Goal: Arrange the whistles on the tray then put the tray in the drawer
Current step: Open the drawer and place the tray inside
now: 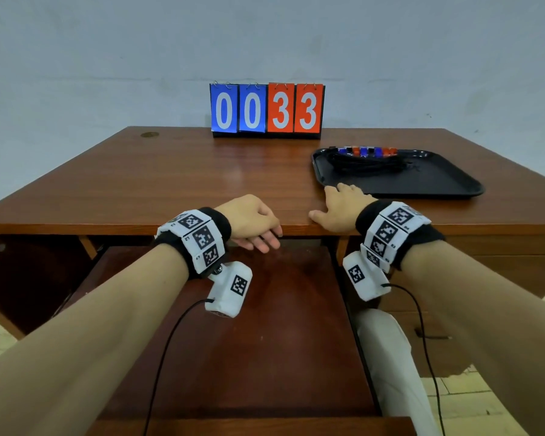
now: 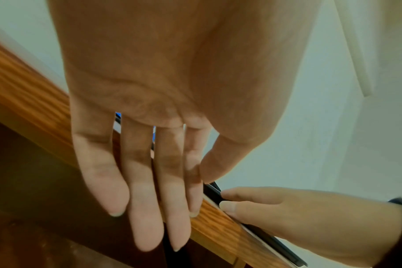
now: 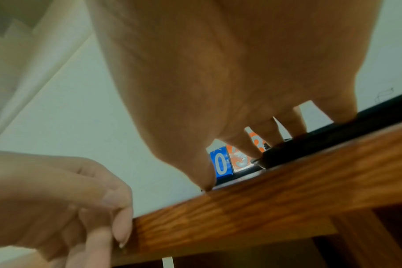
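Note:
A black tray [image 1: 422,177] lies on the right of the wooden table [image 1: 170,184]. Several blue and red whistles [image 1: 367,151] stand in a row along its far edge, their black lanyards [image 1: 368,164] bunched in front of them. My right hand [image 1: 337,202] rests on the table with its straight fingers touching the tray's near left corner [image 3: 333,132], thumb at the table edge. My left hand [image 1: 263,239] hangs at the table's front edge, fingers [image 2: 147,217] straight and empty, above the open drawer [image 1: 280,341].
A flip scoreboard [image 1: 267,110] reading 0033 stands at the back middle of the table. The pulled-out drawer reaches toward me, its front panel [image 1: 249,427] at the bottom of the head view. A closed drawer unit [image 1: 501,278] sits under the table on the right.

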`<state>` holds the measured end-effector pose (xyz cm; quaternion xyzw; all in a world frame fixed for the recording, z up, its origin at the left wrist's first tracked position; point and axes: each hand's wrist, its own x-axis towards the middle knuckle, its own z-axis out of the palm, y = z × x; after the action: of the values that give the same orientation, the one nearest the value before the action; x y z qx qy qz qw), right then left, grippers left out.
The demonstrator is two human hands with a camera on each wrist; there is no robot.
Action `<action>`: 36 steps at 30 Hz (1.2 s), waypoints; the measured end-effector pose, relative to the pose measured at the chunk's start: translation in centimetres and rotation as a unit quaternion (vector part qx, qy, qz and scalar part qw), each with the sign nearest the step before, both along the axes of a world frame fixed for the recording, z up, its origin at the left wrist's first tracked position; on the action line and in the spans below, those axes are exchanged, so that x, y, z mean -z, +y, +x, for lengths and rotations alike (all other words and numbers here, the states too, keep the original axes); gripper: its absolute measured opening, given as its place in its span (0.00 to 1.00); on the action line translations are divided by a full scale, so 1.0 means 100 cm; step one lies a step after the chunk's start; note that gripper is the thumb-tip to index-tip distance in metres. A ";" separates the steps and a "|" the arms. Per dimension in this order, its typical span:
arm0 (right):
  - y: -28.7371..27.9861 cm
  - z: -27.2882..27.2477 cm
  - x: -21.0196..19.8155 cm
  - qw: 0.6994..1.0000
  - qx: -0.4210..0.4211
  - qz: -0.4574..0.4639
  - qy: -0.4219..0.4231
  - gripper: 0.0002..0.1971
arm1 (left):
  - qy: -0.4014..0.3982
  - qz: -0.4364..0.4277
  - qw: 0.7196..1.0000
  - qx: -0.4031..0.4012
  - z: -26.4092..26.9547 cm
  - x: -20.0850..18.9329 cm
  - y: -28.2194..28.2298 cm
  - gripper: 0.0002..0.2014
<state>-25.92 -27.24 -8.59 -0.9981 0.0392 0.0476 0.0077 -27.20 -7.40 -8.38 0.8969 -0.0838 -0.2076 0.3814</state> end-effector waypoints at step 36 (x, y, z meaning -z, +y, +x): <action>-0.108 -0.017 -0.023 0.993 0.066 0.059 -0.074 0.29 | -0.113 0.019 0.984 -0.136 0.040 -0.016 -0.031 0.17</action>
<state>-27.65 -38.00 -6.30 -0.9920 0.1011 -0.0246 0.0720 -23.20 -10.52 -6.73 0.9246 0.0001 -0.0527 0.3774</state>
